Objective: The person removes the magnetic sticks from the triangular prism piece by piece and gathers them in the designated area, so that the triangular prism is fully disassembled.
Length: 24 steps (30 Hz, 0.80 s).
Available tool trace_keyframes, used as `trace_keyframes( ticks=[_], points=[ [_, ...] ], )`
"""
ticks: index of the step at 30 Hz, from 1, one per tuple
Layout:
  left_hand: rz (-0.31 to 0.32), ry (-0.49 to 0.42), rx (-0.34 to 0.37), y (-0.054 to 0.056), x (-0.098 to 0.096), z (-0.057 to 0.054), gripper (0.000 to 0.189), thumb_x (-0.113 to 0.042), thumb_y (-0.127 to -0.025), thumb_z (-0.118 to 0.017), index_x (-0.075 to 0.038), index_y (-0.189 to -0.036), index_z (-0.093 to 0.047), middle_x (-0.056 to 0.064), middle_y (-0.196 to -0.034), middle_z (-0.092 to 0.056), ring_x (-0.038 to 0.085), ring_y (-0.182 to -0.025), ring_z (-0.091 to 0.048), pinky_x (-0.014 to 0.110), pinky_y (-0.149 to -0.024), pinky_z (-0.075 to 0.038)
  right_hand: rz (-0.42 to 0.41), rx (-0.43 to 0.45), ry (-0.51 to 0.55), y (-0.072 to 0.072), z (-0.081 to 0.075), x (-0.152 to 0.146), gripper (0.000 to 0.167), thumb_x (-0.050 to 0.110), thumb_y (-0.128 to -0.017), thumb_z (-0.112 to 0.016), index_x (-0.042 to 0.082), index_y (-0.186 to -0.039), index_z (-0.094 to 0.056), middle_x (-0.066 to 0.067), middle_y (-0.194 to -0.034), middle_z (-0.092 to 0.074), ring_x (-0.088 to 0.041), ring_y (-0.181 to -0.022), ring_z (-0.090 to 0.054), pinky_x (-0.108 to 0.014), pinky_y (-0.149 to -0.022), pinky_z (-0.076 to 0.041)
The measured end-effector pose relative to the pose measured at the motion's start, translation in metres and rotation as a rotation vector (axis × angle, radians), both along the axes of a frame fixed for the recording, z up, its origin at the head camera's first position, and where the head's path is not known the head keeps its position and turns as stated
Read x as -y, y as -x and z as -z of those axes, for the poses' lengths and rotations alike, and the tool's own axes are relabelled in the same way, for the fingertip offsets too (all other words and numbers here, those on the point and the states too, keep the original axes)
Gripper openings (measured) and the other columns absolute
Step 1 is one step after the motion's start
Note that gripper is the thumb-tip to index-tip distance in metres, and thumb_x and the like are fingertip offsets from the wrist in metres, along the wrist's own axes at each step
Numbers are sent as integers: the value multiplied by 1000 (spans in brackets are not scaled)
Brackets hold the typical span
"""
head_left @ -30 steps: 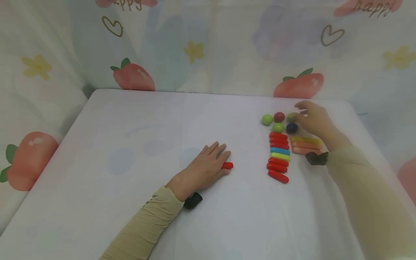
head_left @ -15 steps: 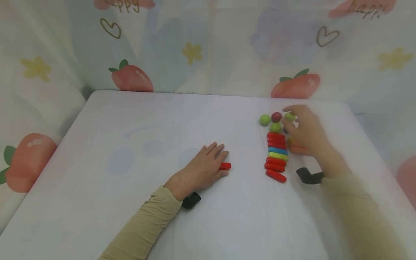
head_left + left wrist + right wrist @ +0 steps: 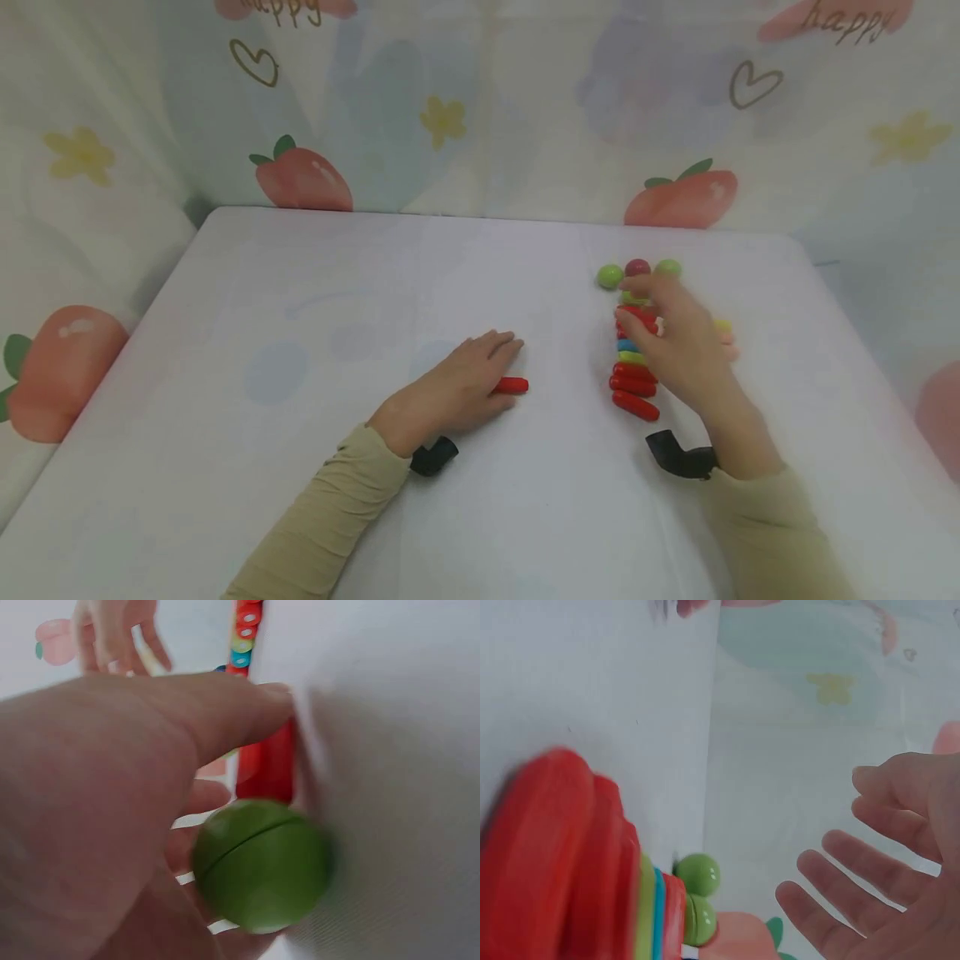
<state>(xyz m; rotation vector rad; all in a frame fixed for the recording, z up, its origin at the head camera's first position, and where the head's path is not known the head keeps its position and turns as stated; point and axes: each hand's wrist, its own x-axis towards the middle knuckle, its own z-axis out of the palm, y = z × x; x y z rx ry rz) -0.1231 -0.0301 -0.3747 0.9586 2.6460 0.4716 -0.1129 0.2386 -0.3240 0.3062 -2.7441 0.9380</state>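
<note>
My left hand rests palm down on the white table, fingers loosely extended. One end of a glossy red rod sticks out between its thumb and fingers. In the left wrist view, the thumb lies across this rod, and a green seamed ball sits under the palm, hidden in the head view. My right hand hovers with spread fingers over a column of short rods, holding nothing. That column has several red rods, a blue rod and a yellow-green rod.
At the column's far end lie a left green ball, a dark red ball and a right green ball, with another green one partly covered. Yellow and orange rods peek out behind the right hand. A printed curtain backs the table.
My right hand has come from beside the far balls toward me and leftward, over the rod column. The left hand has slid slightly left, so more of its red rod shows.
</note>
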Motion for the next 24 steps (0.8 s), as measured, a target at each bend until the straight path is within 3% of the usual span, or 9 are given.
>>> trace_keyframes(
  ticks=[5, 11, 17, 24],
  points=[
    [-16, -2, 69, 3, 6, -8, 71, -28, -94, -68, -10, -154, -33, 8, -159, -35, 24, -147, -35, 37, -120, -32, -75, -20, -13, 0, 9, 5, 33, 7, -94, -65, 3, -126, -59, -14, -122, -61, -32, -112, -56, -54, -92, -49],
    [-37, 47, 115, 5, 13, -16, 56, -25, -93, -70, -12, -143, -50, 7, -151, -45, 23, -137, -46, 39, -110, -45, -161, -81, -53, 0, 19, 18, 31, 2, -90, -68, 4, -121, -62, -10, -120, -63, -29, -103, -60, -48, -86, -53],
    [-48, 33, 97, 4, 16, -21, 41, -24, -88, -76, -14, -126, -63, 4, -130, -57, 20, -115, -54, 35, -96, -51, -240, 15, -39, -5, 21, 35, 29, 4, -91, -67, 5, -120, -63, -9, -124, -62, -28, -114, -59, -48, -93, -54],
    [-93, 85, 105, 6, 15, -24, 34, -26, -83, -81, -17, -112, -66, 2, -106, -59, 17, -95, -54, 30, -78, -52, -342, 85, -120, -14, 28, 55, 33, 9, -89, -73, 7, -120, -64, -6, -124, -62, -24, -118, -60, -42, -98, -54]
  ],
)
